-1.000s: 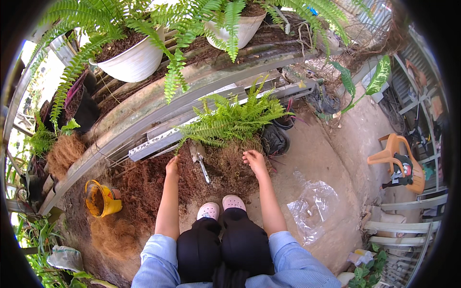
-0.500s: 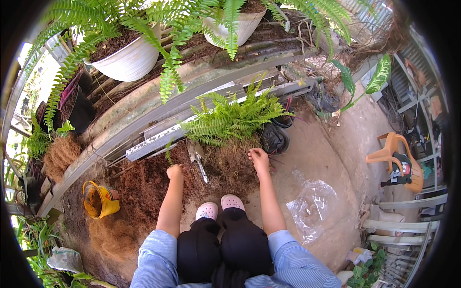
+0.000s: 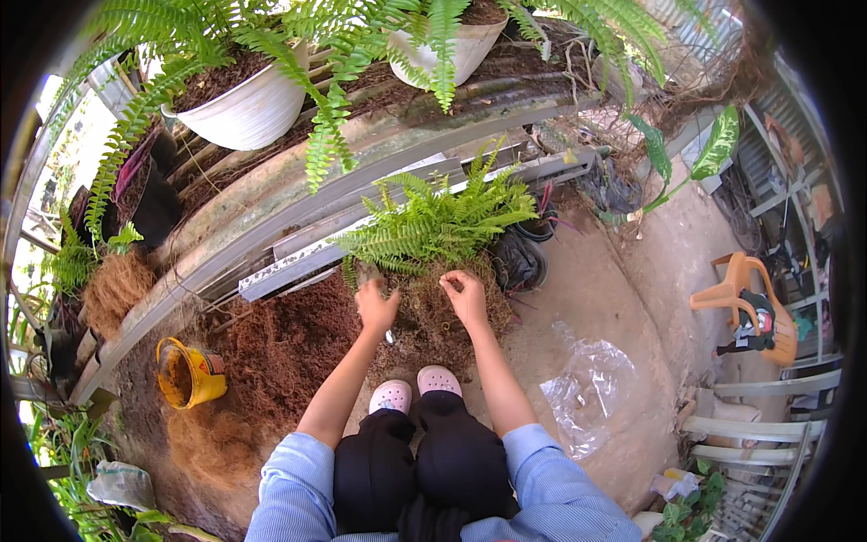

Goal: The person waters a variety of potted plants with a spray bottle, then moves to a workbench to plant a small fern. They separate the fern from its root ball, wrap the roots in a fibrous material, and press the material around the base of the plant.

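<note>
An earthen floor (image 3: pixel 587 280) curves around the scene, with loose brown fibre (image 3: pixel 289 334) at left and metal bars (image 3: pixel 298 266) behind. The leafy fern (image 3: pixel 433 226) lies ahead of the person's feet, its root mass (image 3: pixel 442 321) toward them. Both forearms reach forward from the lower edge, angling inward. The left hand (image 3: pixel 377 307) is palm down just left of the root mass, fingers apart, over the trowel (image 3: pixel 389 337), mostly covered; contact is unclear. The right hand (image 3: pixel 465 298) is at the root mass's upper part, fingers curled toward the thumb; I cannot tell whether they meet or pinch anything.
</note>
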Demonstrator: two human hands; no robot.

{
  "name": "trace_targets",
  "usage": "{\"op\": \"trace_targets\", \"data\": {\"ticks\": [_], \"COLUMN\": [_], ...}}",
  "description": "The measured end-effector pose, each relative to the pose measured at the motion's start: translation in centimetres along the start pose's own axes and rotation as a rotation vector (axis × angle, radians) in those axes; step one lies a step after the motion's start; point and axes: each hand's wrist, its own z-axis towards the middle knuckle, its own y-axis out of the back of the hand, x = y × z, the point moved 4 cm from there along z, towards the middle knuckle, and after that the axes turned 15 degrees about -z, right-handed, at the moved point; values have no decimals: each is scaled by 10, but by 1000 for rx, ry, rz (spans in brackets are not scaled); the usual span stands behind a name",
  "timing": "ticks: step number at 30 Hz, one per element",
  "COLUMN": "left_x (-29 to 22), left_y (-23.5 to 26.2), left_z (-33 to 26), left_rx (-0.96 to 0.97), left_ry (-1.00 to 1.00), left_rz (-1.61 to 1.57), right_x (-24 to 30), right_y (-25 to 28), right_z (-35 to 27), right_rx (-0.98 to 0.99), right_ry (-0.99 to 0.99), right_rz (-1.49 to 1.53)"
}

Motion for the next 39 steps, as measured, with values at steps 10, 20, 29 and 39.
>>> {"op": "trace_targets", "data": {"ticks": [10, 20, 29, 39], "left_x": [-67, -85, -81, -62], "left_y": [-48, -42, -39, -54], "left_z": [-13, -18, 3, -5], "left_rx": [641, 624, 503, 527], "left_ry": [-88, 208, 139, 451], "left_rz": [-977, -792, -1077, -1347], "right_x": [76, 66, 9, -16], "right_y": [40, 65, 25, -12], "right_z": [1, 22, -2, -6], "right_rx": [-83, 115, 318, 271], "right_ry": [316, 117, 22, -355], "right_rz": [-16, 157, -19, 577]}}
